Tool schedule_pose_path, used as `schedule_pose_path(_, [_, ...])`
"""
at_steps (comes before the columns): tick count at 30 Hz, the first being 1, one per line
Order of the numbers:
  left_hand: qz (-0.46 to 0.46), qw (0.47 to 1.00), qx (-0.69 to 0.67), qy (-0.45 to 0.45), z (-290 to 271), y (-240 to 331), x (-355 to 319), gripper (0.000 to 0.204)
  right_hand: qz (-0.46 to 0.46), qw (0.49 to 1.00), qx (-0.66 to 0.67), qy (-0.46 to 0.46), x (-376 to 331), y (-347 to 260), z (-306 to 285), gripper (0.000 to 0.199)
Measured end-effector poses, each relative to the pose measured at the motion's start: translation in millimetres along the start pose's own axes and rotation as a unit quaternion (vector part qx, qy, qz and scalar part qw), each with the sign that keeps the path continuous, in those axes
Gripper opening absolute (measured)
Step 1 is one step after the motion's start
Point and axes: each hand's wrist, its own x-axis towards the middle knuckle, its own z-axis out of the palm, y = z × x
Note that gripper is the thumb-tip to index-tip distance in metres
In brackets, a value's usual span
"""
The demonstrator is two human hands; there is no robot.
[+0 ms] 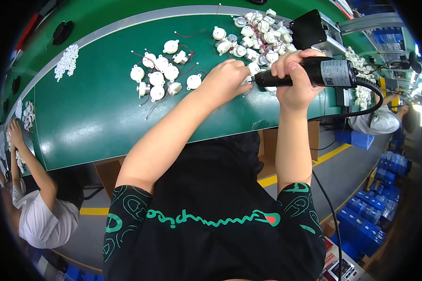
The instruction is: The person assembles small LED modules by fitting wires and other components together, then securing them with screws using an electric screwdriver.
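Note:
My right hand [297,79] is wrapped round a black electric screwdriver [326,72], which lies nearly level with its tip pointing left. Close to that tip, my left hand [226,80] is closed in a pinch on a small white motor [250,80], mostly hidden by the fingers. A thin wire hangs below it. Left of my left hand, several round white motors [157,77] with red and black wires lie loosely grouped on the green table [94,112]. A larger heap of similar motors [267,33] lies beyond my hands.
A black box-shaped device [309,30] stands behind the heap. The screwdriver's thick cable [377,100] loops at the right. Small white parts [67,62] lie at the far left. Co-workers sit at the left [47,210] and right [380,119]. Blue bins [361,225] stand at the lower right.

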Motion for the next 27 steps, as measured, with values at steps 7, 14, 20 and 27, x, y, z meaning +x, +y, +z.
schedule_pose_path(7, [-0.001, 1.0, -0.002, 0.001, 3.0, -1.3, 0.9, 0.028, -0.004, 1.0, 0.012, 0.002, -0.4, -0.8, -3.7, 0.032])
schedule_pose_path(14, [-0.003, 1.0, 0.009, 0.004, 4.9, -2.7, 1.1, 0.028, -0.006, 1.0, 0.023, -0.008, -0.4, -1.3, -7.1, 0.031])
schedule_pose_path(20, [-0.001, 1.0, 0.009, 0.004, 4.0, -1.9, 2.0, 0.028, -0.013, 1.0, 0.027, -0.009, 0.3, -0.5, -9.6, 0.031])
schedule_pose_path(27, [0.001, 1.0, 0.015, 0.012, 4.3, 0.1, 0.2, 0.027, -0.012, 0.999, 0.012, -0.043, -2.0, 3.7, -5.4, 0.03])
